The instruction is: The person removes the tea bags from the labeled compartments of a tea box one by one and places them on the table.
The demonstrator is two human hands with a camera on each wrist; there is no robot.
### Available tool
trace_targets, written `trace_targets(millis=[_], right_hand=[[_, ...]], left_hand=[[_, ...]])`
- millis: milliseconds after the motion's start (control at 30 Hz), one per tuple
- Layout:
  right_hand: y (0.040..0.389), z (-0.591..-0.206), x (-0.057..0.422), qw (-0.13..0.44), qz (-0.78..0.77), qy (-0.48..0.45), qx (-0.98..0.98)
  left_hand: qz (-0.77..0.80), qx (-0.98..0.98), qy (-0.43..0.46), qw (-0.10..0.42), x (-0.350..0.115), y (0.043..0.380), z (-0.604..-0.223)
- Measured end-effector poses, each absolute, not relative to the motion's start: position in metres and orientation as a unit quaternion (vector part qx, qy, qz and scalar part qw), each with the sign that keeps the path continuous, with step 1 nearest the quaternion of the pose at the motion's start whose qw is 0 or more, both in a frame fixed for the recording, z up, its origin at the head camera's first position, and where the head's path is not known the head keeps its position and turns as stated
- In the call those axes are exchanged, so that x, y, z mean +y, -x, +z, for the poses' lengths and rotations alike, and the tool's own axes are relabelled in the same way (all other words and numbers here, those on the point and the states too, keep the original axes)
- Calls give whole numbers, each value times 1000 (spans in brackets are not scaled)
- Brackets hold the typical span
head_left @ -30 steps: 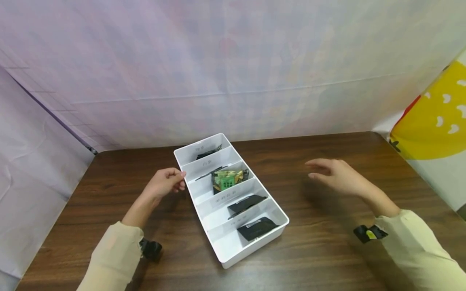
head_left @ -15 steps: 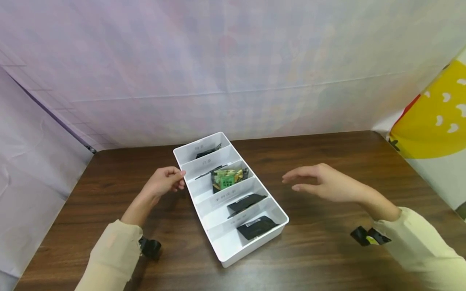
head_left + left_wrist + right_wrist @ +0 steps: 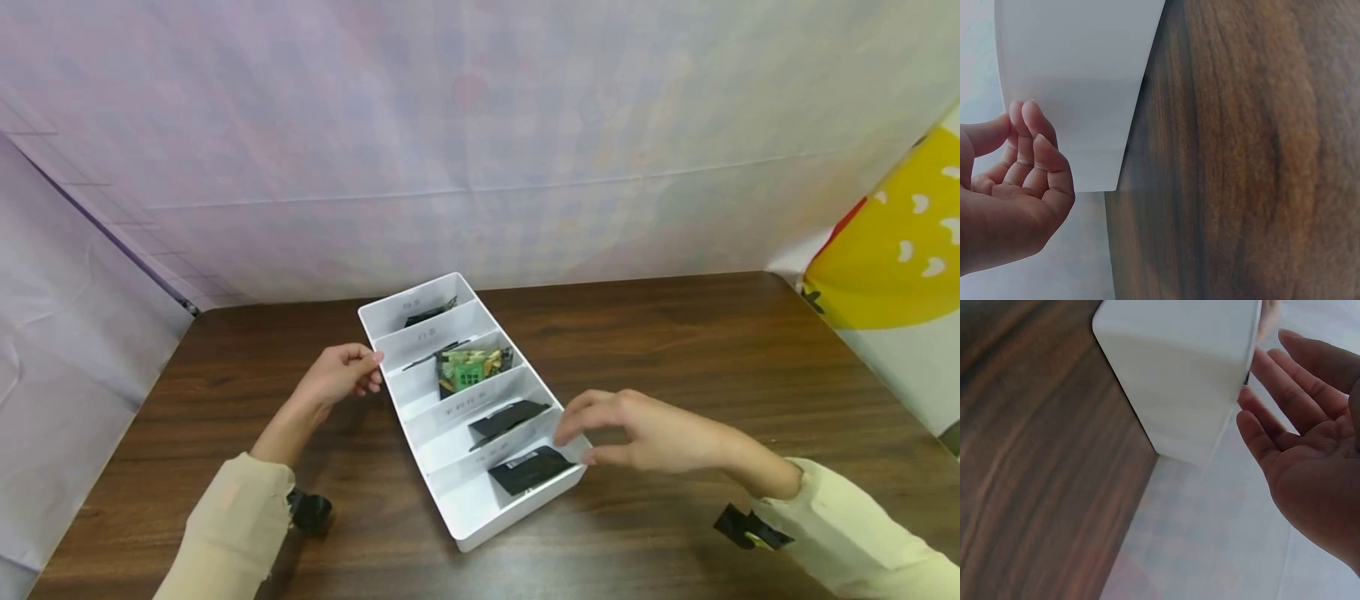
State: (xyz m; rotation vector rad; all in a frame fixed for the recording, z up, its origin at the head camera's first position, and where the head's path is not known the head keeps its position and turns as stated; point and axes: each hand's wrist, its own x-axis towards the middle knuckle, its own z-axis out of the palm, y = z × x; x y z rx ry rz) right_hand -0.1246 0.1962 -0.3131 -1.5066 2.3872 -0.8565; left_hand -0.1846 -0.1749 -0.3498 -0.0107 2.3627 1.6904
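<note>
A long white divided box point(image 3: 468, 508) stands slanted on the table, with printed labels on its inner walls. My left hand point(image 3: 337, 379) pinches its left rim between thumb and fingers, as the left wrist view also shows. My right hand point(image 3: 645, 429) hangs over the right rim at the nearest compartment, thumb and fingers apart, holding nothing. Below its fingertips lies a flat black packet point(image 3: 528, 468). One compartment farther back holds another black packet point(image 3: 510, 421), and beyond that a green and gold printed packet point(image 3: 472, 373) leans upright. A dark packet point(image 3: 431, 317) lies in the farthest compartment.
The dark brown wooden table point(image 3: 712, 333) ends at a pale checked curtain point(image 3: 465, 150) behind the box. A yellow patterned cloth point(image 3: 892, 250) hangs at the far right. Black straps point(image 3: 309, 510) show at both wrists.
My right hand has moved left and nearer, from above the bare table at the right to the box's right rim. The left hand and the box have stayed in place.
</note>
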Motion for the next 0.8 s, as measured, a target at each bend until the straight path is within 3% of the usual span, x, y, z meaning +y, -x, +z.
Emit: trace_targets(millis=[367, 800], right_hand=[[116, -321, 192, 113, -256, 485, 828], [121, -327, 189, 90, -299, 511, 801]], left_hand=[[577, 808, 0, 118, -174, 185, -350], [573, 811, -2, 120, -175, 185, -348]])
